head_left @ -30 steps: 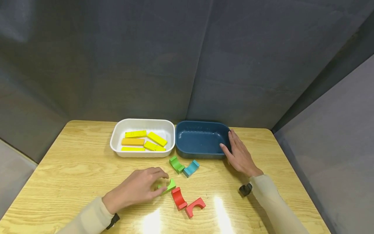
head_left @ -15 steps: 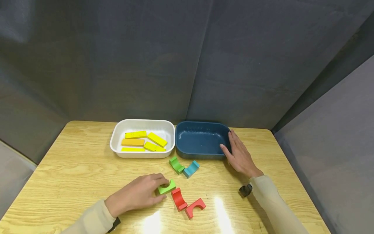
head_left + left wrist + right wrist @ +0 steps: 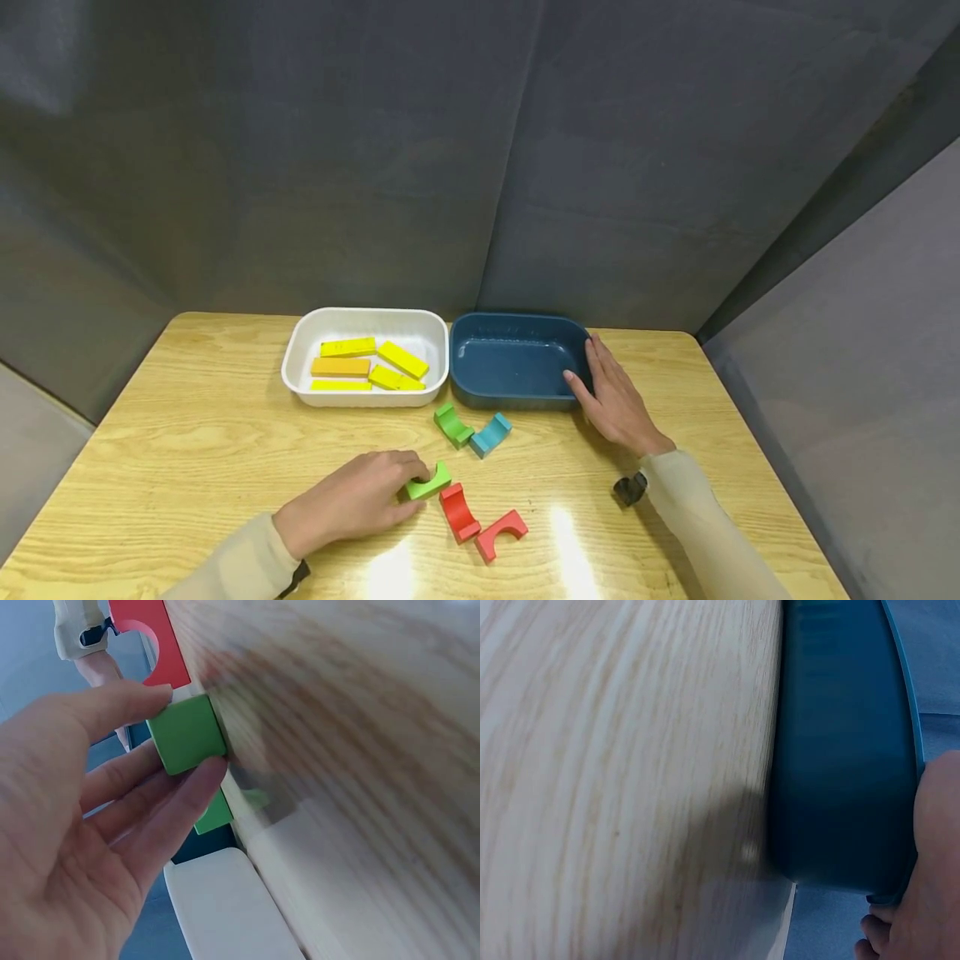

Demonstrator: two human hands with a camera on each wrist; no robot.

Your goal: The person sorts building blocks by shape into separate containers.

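The left hand (image 3: 352,500) pinched a green arch block (image 3: 428,482) near the tabletop's front edge. The right hand (image 3: 615,400), fingers straight, steadied the blue bin (image 3: 517,392); lifting likely came next

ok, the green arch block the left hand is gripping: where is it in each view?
Head: green arch block low centre, at the left hand fingertips.
Left wrist: upper left, pinched between thumb and fingers.
Right wrist: not in it.
Shared landmark: blue tray, rim at the left edge of the left wrist view, filling the right of the right wrist view.
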